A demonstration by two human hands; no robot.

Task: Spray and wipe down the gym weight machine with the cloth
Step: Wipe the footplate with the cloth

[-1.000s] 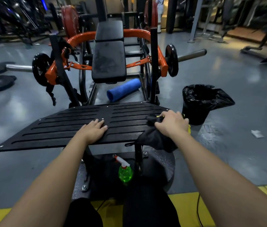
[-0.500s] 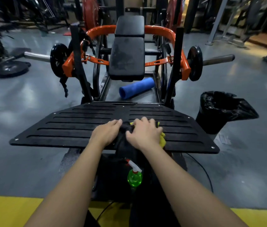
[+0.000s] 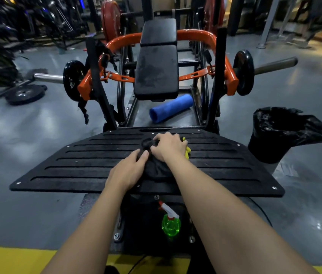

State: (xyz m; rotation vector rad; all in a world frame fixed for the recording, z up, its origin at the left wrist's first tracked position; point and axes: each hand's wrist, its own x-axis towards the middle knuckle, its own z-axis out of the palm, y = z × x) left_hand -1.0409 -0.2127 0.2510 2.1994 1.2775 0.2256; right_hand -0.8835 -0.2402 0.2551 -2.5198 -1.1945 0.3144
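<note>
A black and orange weight machine stands before me, with a ribbed black footplate (image 3: pixel 77 167) in front and a black padded seat (image 3: pixel 157 72) behind. A dark cloth (image 3: pixel 155 168) with a yellow edge lies bunched on the middle of the plate. My right hand (image 3: pixel 169 146) grips its far end. My left hand (image 3: pixel 128 171) presses on its near left side, fingers pinching the fabric. A green spray bottle (image 3: pixel 171 224) with a white and red trigger stands on the machine's base below the plate, between my forearms.
A bin lined with a black bag (image 3: pixel 282 133) stands to the right of the plate. A blue foam roller (image 3: pixel 171 107) lies under the seat. Weight plates (image 3: pixel 24 93) lie on the grey floor at the left. A yellow strip (image 3: pixel 13 260) runs along the near edge.
My right hand has dragged the cloth from the plate's right edge to its middle and farther up. My left hand has moved right onto the cloth. The view has shifted to centre the machine.
</note>
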